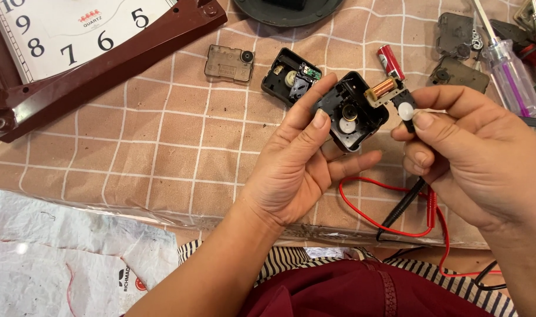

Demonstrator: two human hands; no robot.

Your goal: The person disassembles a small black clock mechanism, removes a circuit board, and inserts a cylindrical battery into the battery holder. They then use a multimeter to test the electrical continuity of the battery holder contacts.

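Observation:
My left hand (300, 161) holds a small black clock movement case (353, 114), open side up, with white gears showing inside. My right hand (476, 152) pinches a small part with a copper coil (384, 89) and a white gear (406, 111) just beside the case's right edge. A second open black movement (291, 76) lies on the checked cloth behind my left hand, and a translucent brown cover (228, 63) lies to its left.
A brown-framed wall clock (97, 58) lies at the top left. A red battery (391, 60) sits behind the coil. A clear-handled screwdriver (508, 70) and other parts lie top right. Red and black probe leads (406, 202) run under my right hand.

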